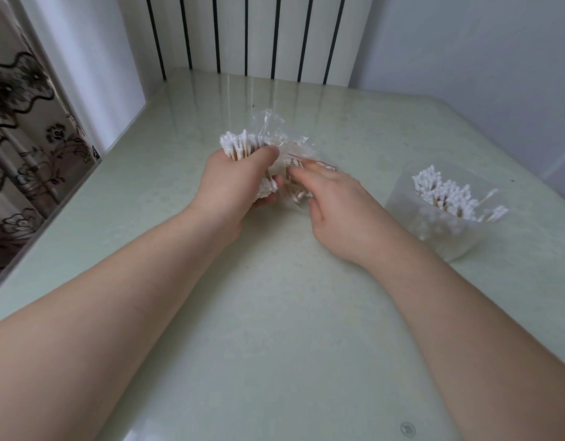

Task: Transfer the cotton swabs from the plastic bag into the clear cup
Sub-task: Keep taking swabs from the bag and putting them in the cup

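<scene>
Pale green and glossy, the table [275, 313] ran back to a white ribbed radiator [246, 33], with a flower-patterned curtain [23, 148] hanging off its left edge and a plain wall on the right.

Near the middle of the table, the left grip [233, 192], a bare hand, was curled tight round a thick bundle of cotton swabs [240, 144]. Their white tips fanned out above the thumb and below the palm. Holding them as one sheaf probably kept the sticks parallel, so they would drop into a container end-first.

The right grip [325, 198] lay touching the crumpled plastic bag [284, 135]. Its fingers reached over the film and its thumb was tucked under, seemingly pinching the bag to steady it while the bundle was being pulled out. A few loose swabs [298, 190] showed through the film.

The clear cup [434, 240] stood to the right, apart from both hands. It already held a dense cluster of upright swabs [446, 192], so I judged the task well along.

Nothing lay between the bundle and the cup. The likelier trouble was the clinging film snagging the cotton tips, or the crowded cup leaving little room for another handful. The right forearm also lay across the straight path to the cup, so the left hand's load would need to pass over or round it.
</scene>
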`<state>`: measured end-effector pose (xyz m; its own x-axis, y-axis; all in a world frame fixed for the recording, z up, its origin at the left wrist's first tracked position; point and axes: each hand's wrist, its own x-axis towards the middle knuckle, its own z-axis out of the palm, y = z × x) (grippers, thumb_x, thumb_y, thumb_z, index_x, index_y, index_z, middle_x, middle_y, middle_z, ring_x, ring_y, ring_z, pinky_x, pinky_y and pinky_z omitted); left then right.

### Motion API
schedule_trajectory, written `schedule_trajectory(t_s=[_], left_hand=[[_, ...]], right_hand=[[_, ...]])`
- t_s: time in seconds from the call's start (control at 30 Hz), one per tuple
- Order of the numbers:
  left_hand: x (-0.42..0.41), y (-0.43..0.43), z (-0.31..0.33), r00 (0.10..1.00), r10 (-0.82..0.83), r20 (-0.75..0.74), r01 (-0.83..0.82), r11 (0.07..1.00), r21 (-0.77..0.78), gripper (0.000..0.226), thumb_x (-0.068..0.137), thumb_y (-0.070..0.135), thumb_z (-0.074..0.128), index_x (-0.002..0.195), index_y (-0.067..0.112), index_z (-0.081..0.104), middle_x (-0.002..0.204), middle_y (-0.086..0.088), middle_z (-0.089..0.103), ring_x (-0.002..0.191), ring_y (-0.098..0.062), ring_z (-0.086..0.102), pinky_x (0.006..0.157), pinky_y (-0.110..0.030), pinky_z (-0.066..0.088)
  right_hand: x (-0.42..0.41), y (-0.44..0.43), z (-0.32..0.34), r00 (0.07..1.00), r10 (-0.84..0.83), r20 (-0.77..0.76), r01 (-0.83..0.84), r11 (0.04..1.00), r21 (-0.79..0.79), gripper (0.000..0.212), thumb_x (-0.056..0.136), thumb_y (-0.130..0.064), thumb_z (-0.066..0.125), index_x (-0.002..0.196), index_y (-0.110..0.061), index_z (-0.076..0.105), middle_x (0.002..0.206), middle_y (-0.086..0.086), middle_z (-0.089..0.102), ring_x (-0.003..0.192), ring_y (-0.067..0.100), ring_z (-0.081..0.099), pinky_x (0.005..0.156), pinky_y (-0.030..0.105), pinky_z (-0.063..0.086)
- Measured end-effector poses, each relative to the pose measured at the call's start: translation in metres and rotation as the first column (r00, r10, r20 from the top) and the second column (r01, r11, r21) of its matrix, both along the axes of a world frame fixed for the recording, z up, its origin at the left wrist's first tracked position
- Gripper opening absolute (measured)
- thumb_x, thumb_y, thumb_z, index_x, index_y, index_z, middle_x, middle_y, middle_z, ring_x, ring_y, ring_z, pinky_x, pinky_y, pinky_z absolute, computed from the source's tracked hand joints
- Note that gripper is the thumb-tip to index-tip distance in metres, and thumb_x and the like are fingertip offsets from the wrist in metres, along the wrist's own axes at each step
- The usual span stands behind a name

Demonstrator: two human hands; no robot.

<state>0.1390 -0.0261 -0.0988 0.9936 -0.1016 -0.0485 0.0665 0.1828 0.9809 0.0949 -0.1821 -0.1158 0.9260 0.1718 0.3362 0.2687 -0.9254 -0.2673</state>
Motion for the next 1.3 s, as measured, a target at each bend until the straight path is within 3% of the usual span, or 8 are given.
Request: schedule_trajectory(t_s=[0.23, 0.33, 0.5, 0.7, 0.93, 1.07, 1.17, 1.3], left_hand=[[0.003, 0.002, -0.003, 0.994, -0.108, 0.002, 0.107, 0.988, 0.111, 0.009, 0.091, 0.01, 0.066, 0.082, 0.011, 0.069, 0.073, -0.012, 0.067, 0.062, -0.024, 0.063, 0.059, -0.033, 0.052], [0.004, 0.003, -0.001, 0.994, -0.096, -0.047, 0.099, 0.993, 0.062, 0.003, 0.093, 0.011, 0.068, 0.091, 0.01, 0.067, 0.082, -0.013, 0.068, 0.059, -0.02, 0.064, 0.054, -0.029, 0.053], [0.004, 0.004, 0.0, 0.993, -0.108, -0.053, 0.111, 0.992, 0.062, 0.005, 0.094, 0.013, 0.066, 0.089, 0.012, 0.068, 0.085, -0.015, 0.07, 0.059, -0.018, 0.063, 0.053, -0.027, 0.052], [0.002, 0.003, -0.001, 0.994, -0.068, 0.091, 0.057, 0.991, 0.12, 0.017, 0.093, 0.011, 0.067, 0.078, 0.017, 0.066, 0.061, 0.005, 0.066, 0.057, -0.017, 0.067, 0.055, -0.029, 0.055], [-0.002, 0.001, -0.003, 0.961, -0.215, 0.174, 0.179, 0.964, 0.197, 0.013, 0.097, 0.01, 0.064, 0.097, 0.0, 0.072, 0.083, -0.011, 0.075, 0.068, -0.024, 0.071, 0.065, -0.04, 0.06], [0.002, 0.001, -0.005, 0.973, -0.166, 0.158, 0.14, 0.976, 0.165, 0.011, 0.095, 0.009, 0.064, 0.087, 0.005, 0.07, 0.077, -0.01, 0.071, 0.062, -0.021, 0.068, 0.062, -0.035, 0.059], [0.003, 0.001, -0.006, 0.978, -0.157, 0.134, 0.138, 0.98, 0.142, 0.012, 0.095, 0.008, 0.064, 0.085, 0.007, 0.068, 0.074, -0.009, 0.07, 0.059, -0.019, 0.067, 0.059, -0.033, 0.058], [0.004, 0.001, -0.006, 0.982, -0.151, 0.111, 0.137, 0.983, 0.123, 0.013, 0.095, 0.009, 0.065, 0.083, 0.01, 0.069, 0.074, -0.008, 0.07, 0.06, -0.02, 0.067, 0.059, -0.032, 0.058]], right_hand=[[0.012, 0.002, -0.003, 1.0, -0.025, -0.018, 0.024, 0.999, -0.033, 0.045, 0.084, -0.04, 0.059, 0.128, -0.028, 0.058, 0.125, -0.002, 0.062, 0.122, 0.026, 0.054, 0.108, 0.038, 0.039], [0.008, 0.003, 0.0, 0.998, -0.066, 0.016, 0.066, 0.998, 0.001, 0.05, 0.084, -0.035, 0.068, 0.132, -0.031, 0.058, 0.123, 0.001, 0.062, 0.116, 0.027, 0.057, 0.103, 0.033, 0.043], [0.009, -0.001, 0.004, 0.985, -0.146, 0.094, 0.153, 0.985, -0.074, 0.021, 0.086, -0.026, 0.068, 0.105, -0.022, 0.074, 0.104, 0.001, 0.07, 0.102, 0.023, 0.061, 0.083, 0.03, 0.043], [0.009, -0.004, 0.008, 0.974, -0.2, 0.102, 0.206, 0.978, -0.044, 0.019, 0.083, -0.014, 0.062, 0.096, -0.022, 0.075, 0.093, 0.004, 0.07, 0.091, 0.027, 0.063, 0.078, 0.032, 0.047], [0.006, -0.004, 0.013, 0.974, -0.196, 0.111, 0.194, 0.98, 0.033, 0.02, 0.079, -0.014, 0.063, 0.096, -0.02, 0.072, 0.086, 0.002, 0.067, 0.085, 0.025, 0.062, 0.075, 0.034, 0.049], [0.005, 0.002, 0.006, 0.987, -0.152, 0.057, 0.152, 0.988, -0.007, 0.03, 0.083, -0.034, 0.062, 0.112, -0.03, 0.07, 0.088, -0.005, 0.053, 0.088, 0.022, 0.058, 0.076, 0.029, 0.044], [0.006, 0.005, 0.0, 0.993, -0.111, 0.028, 0.112, 0.993, -0.04, 0.043, 0.082, -0.055, 0.048, 0.107, -0.029, 0.072, 0.099, 0.001, 0.063, 0.098, 0.029, 0.06, 0.088, 0.031, 0.048], [0.006, 0.003, 0.008, 0.999, -0.034, 0.021, 0.034, 0.999, -0.008, 0.028, 0.084, -0.044, 0.058, 0.092, -0.02, 0.07, 0.085, -0.002, 0.066, 0.085, 0.02, 0.06, 0.074, 0.025, 0.039]])
